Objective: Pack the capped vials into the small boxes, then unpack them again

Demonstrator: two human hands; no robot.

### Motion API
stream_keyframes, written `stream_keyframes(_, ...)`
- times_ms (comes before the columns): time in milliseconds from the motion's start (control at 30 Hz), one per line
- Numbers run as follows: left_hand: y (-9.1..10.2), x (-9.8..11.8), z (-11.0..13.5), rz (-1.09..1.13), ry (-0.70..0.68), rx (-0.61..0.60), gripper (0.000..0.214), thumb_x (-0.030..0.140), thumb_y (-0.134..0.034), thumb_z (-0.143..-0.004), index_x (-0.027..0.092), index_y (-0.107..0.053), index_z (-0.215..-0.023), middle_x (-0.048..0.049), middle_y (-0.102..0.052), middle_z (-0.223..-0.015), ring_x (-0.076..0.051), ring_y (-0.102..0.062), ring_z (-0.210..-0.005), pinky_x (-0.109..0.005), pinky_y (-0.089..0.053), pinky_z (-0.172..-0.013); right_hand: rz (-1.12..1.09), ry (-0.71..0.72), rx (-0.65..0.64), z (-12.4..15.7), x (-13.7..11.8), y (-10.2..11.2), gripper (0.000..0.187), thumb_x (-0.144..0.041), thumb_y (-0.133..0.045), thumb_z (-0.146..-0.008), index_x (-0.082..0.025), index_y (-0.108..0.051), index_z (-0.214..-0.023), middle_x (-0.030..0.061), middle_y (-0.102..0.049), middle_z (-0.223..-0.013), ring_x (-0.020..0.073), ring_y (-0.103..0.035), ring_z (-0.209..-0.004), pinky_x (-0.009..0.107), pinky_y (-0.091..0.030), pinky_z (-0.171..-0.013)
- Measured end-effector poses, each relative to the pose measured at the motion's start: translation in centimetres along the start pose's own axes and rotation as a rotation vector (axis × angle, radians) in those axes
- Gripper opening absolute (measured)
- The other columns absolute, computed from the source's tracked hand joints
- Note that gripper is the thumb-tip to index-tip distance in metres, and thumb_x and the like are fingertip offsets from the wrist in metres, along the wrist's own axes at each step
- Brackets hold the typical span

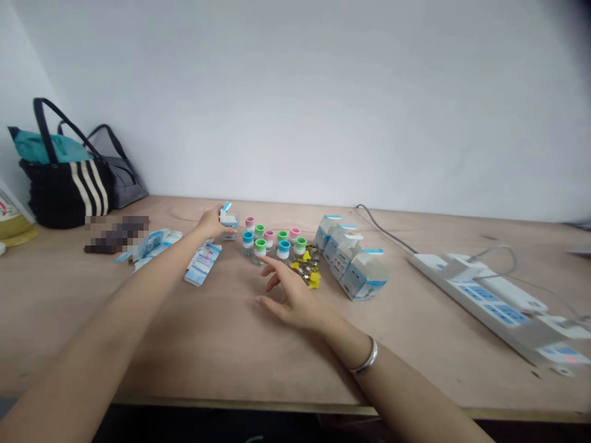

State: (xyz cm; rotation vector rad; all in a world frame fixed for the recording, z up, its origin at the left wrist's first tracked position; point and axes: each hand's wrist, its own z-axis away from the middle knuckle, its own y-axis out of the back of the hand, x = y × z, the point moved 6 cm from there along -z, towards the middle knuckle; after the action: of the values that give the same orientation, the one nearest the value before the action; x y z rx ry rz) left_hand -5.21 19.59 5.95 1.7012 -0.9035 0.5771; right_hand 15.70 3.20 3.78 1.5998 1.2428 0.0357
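Note:
My left hand (213, 223) is stretched far across the wooden table (194, 344) and grips a small white and blue box (228, 218) at its far end. My right hand (289, 294) hovers open, fingers spread, just short of a cluster of small bottles (272, 241) with pink, green and blue caps. A pile of yellow and metal trinkets (308, 266) lies right beside its fingertips. A silver bangle (367, 362) circles my right wrist.
Several folded white and blue cartons (353, 257) stand in a row right of the bottles. Flat unfolded cartons (203, 263) and more (152, 245) lie to the left. A striped bag (69, 178) sits far left; a white power strip (498, 303) with cables lies right.

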Motion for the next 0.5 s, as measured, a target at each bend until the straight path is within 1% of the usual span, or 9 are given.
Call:
stream_keyframes(67, -0.3, -0.5, -0.3, -0.082, 0.009, -0.02, 0.065, 0.036, -0.079, -0.049, 0.013, -0.054, -0.105, -0.0096, -0.065, -0.095, -0.025, -0.06, -0.089, -0.037, -0.045, -0.081, 0.009, 0.008, 0.006, 0.0, 0.2, 0.0, 0.071, -0.024, -0.062, -0.077, -0.023, -0.024, -0.137, 0.0101, -0.053, -0.112, 0.0137, -0.057, -0.075, 0.028, -0.05, -0.064)
stream_keyframes(133, 0.0, -0.9, 0.2, -0.176, 0.014, -0.009, 0.074, 0.039, -0.079, -0.05, 0.011, -0.05, -0.113, -0.015, -0.061, -0.11, -0.028, -0.056, -0.1, -0.038, -0.043, -0.086, 0.022, 0.02, 0.006, 0.0, 0.2, 0.0, 0.072, -0.024, -0.062, -0.077, -0.023, -0.024, -0.137, 0.0102, -0.053, -0.112, 0.0139, -0.057, -0.074, 0.031, -0.05, -0.067)
stream_keyframes(167, 0.3, -1.0, 0.8, -0.224, 0.015, 0.003, 0.079, 0.041, -0.078, -0.051, 0.01, -0.048, -0.117, -0.0169, -0.056, -0.118, -0.031, -0.052, -0.108, -0.039, -0.04, -0.091, 0.027, 0.023, 0.004, 0.0, 0.1, 0.1, 0.072, -0.024, -0.062, -0.077, -0.023, -0.024, -0.137, 0.0101, -0.053, -0.112, 0.0141, -0.057, -0.074, 0.031, -0.05, -0.068)
stream_keyframes(233, 1.1, -1.1, 2.6, -0.327, 0.01, 0.019, 0.082, 0.044, -0.077, -0.052, 0.013, -0.046, -0.121, -0.017, -0.047, -0.129, -0.034, -0.042, -0.121, -0.04, -0.032, -0.099, 0.034, 0.026, -0.002, 0.0, -0.1, 0.0, 0.071, -0.023, -0.062, -0.077, -0.023, -0.024, -0.137, 0.0098, -0.053, -0.111, 0.0145, -0.057, -0.075, 0.031, -0.05, -0.067)
stream_keyframes(300, 1.4, -1.2, 4.9, -0.436, 0.011, -0.007, 0.075, 0.045, -0.075, -0.054, 0.017, -0.05, -0.119, -0.0147, -0.047, -0.13, -0.036, -0.04, -0.122, -0.042, -0.029, -0.102, 0.038, 0.036, -0.006, 0.1, -0.4, 0.0, 0.071, -0.022, -0.061, -0.077, -0.023, -0.024, -0.137, 0.0093, -0.053, -0.109, 0.0147, -0.057, -0.075, 0.031, -0.05, -0.066)
stream_keyframes(367, 1.0, -1.3, 7.3, -0.665, 0.017, -0.111, 0.074, 0.05, -0.069, -0.06, 0.02, -0.047, -0.123, -0.0141, -0.043, -0.133, -0.036, -0.04, -0.122, -0.043, -0.031, -0.1, 0.043, 0.049, -0.007, 0.2, -0.8, 0.0, 0.071, -0.021, -0.06, -0.077, -0.023, -0.023, -0.137, 0.0094, -0.052, -0.109, 0.0149, -0.057, -0.076, 0.031, -0.05, -0.067)
stream_keyframes(400, 0.9, -1.4, 8.4, -0.731, 0.036, -0.141, 0.074, 0.052, -0.067, -0.063, 0.02, -0.045, -0.126, -0.015, -0.04, -0.135, -0.037, -0.04, -0.122, -0.043, -0.033, -0.098, 0.046, 0.055, -0.008, 0.3, -0.9, 0.0, 0.071, -0.02, -0.059, -0.077, -0.023, -0.022, -0.138, 0.0097, -0.052, -0.109, 0.0149, -0.057, -0.076, 0.031, -0.05, -0.068)
stream_keyframes(433, 0.7, -1.4, 9.3, -0.777, 0.041, -0.168, 0.072, 0.052, -0.063, -0.067, 0.02, -0.043, -0.128, -0.0158, -0.039, -0.136, -0.037, -0.041, -0.121, -0.044, -0.034, -0.097, 0.05, 0.059, -0.009, 0.3, -1.0, -0.1, 0.07, -0.02, -0.059, -0.078, -0.023, -0.022, -0.138, 0.01, -0.052, -0.11, 0.0149, -0.057, -0.076, 0.032, -0.05, -0.068)
stream_keyframes(500, 0.2, -0.9, 10.7, -0.812, 0.016, -0.193, 0.062, 0.045, -0.056, -0.074, 0.019, -0.042, -0.129, -0.0172, -0.038, -0.137, -0.036, -0.044, -0.119, -0.043, -0.036, -0.095, 0.059, 0.063, -0.01, 0.3, -1.1, -0.1, 0.069, -0.02, -0.058, -0.078, -0.022, -0.022, -0.137, 0.0103, -0.052, -0.11, 0.0147, -0.057, -0.076, 0.033, -0.05, -0.07)
